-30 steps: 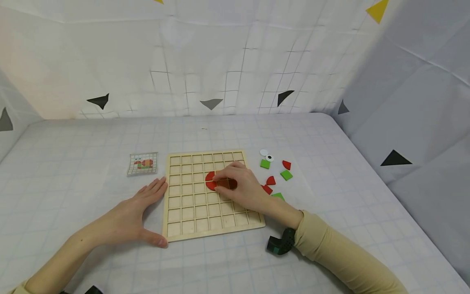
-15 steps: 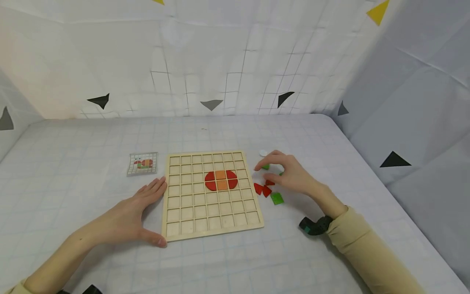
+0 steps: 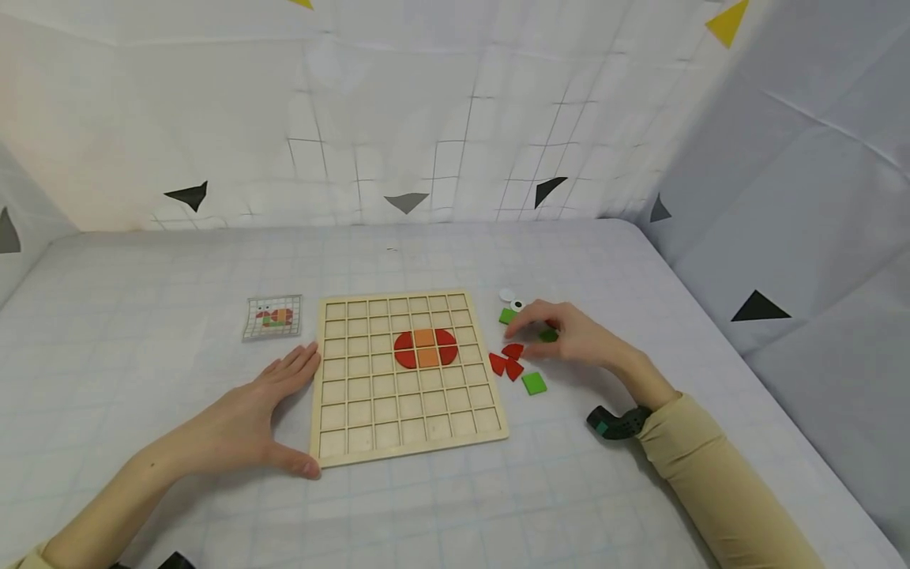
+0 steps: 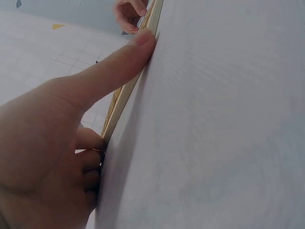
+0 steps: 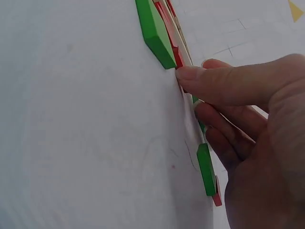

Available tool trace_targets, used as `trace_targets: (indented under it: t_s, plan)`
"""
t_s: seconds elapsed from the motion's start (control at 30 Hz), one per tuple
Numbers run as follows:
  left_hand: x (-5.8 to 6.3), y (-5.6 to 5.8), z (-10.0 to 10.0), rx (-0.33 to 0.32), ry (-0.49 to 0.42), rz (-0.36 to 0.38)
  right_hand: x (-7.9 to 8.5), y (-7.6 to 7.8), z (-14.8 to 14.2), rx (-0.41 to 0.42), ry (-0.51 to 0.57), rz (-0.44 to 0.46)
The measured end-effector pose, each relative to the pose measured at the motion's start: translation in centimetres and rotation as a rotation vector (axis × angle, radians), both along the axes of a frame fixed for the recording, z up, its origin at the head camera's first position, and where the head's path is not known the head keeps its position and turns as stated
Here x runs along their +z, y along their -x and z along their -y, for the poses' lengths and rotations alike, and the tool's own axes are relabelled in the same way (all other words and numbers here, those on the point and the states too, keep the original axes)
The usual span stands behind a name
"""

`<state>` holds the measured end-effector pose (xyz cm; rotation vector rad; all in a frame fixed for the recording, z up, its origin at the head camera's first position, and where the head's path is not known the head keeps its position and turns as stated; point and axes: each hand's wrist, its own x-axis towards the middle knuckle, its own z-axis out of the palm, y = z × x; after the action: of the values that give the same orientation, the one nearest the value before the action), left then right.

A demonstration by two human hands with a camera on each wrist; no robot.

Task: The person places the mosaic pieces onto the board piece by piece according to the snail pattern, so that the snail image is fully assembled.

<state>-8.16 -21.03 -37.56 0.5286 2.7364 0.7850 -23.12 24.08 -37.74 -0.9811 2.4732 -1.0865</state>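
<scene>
Left hand (image 3: 245, 423) rests spread against the board (image 3: 410, 407); right hand (image 3: 584, 340), partly spread, hangs beside 3 red pieces (image 3: 514, 369).

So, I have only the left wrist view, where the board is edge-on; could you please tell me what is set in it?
Observer: In the board, two orange squares sit between two pairs of red pieces, forming one rounded shape.
Operator: Thank you. Could you also say what lies just off its right edge?
Observer: At least three loose red pieces lie there, close to the thumb of the right hand.
Operator: Much appreciated. And is there anything on the other side, beyond the left hand?
Observer: Yes, a small gridded card with a coloured picture on it.
</scene>
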Motion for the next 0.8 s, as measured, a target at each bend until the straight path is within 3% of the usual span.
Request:
trace_targets:
  t_s: [0.57, 0.8]
  plan:
    - [0.1, 0.0, 0.0, 0.002, -0.01, 0.009, -0.4, -0.2, 1.2, 0.0, 0.033, -0.118]
    - [0.0, 0.1, 0.0, 0.004, -0.004, 0.01, -0.4, -0.5, 1.5, 0.005, 0.03, -0.118]
